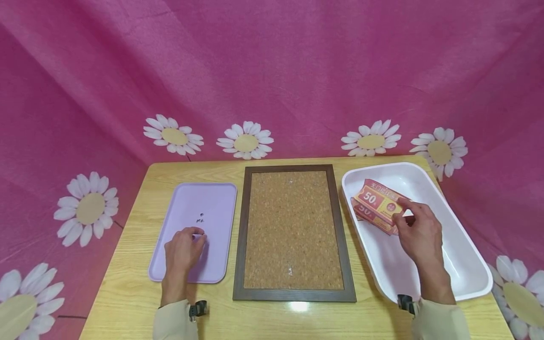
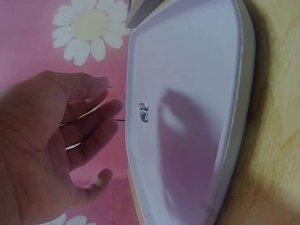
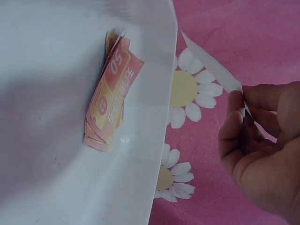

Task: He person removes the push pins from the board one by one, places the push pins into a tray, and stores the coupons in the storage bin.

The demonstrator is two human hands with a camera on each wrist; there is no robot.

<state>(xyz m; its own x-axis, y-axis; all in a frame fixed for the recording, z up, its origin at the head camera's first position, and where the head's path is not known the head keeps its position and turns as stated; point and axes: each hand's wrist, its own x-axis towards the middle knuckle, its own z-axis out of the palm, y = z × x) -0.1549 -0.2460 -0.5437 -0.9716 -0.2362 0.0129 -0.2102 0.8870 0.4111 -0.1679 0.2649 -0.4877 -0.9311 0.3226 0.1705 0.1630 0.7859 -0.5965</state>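
Observation:
On the left, my left hand (image 1: 183,250) hovers over a purple tray (image 1: 191,193), thumb and forefinger closed together. A thin dark point, seemingly a pushpin (image 2: 110,86), shows at their tips; most of it is hidden. A few small clear pushpins (image 2: 143,113) lie on the tray beyond the fingers. My right hand (image 1: 420,233) pinches a paper coupon (image 1: 380,200) marked 50 by its near edge, above a white tub (image 1: 461,264). Several more coupons (image 3: 112,91) lie overlapped in the tub beneath it.
A cork board (image 1: 293,226) in a dark brown frame lies flat between the tray and the tub. All stand on a wooden table (image 1: 127,283). A pink cloth (image 1: 272,71) with daisies hangs behind and at both sides.

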